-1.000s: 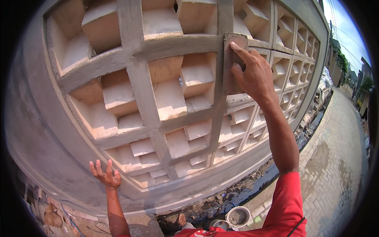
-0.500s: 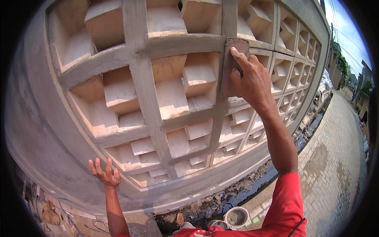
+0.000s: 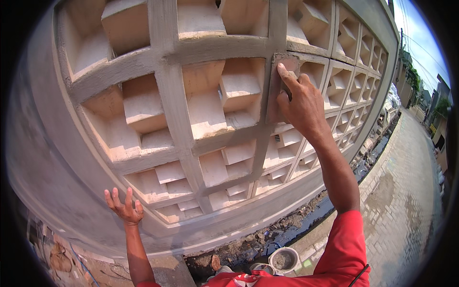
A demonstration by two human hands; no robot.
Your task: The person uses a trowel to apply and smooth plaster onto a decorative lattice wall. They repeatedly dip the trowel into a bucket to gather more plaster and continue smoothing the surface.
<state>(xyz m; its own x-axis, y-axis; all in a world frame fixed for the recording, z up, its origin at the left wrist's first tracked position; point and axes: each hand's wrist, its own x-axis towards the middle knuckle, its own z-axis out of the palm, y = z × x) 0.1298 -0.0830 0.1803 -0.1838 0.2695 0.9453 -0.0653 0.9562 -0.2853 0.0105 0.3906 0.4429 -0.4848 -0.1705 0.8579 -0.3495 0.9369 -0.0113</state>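
Observation:
My right hand [image 3: 306, 105] grips a flat rectangular plastering trowel [image 3: 276, 98] by its handle, index finger stretched along its top. The trowel's face lies against a vertical rib of the grey latticed wall [image 3: 168, 103], right of the middle opening. Most of the handle is hidden by the fingers. Down at the wall's lower left border, my left hand [image 3: 125, 209] is open, fingers spread and pointing up, holding nothing. I cannot tell whether it touches the wall. Pale angled blocks [image 3: 241, 86] fill the square openings, and darker, damp-looking plaster covers the ribs around the trowel.
Below the wall runs a ditch [image 3: 306, 225] with dark water and rubble. A bucket [image 3: 284, 259] of grey mortar stands near my body at the bottom. A paved lane [image 3: 401, 210] stretches away on the right. Debris and cables [image 3: 62, 260] lie at the lower left.
My right hand has moved the trowel a little way down the vertical rib. The left hand stays open in nearly the same place.

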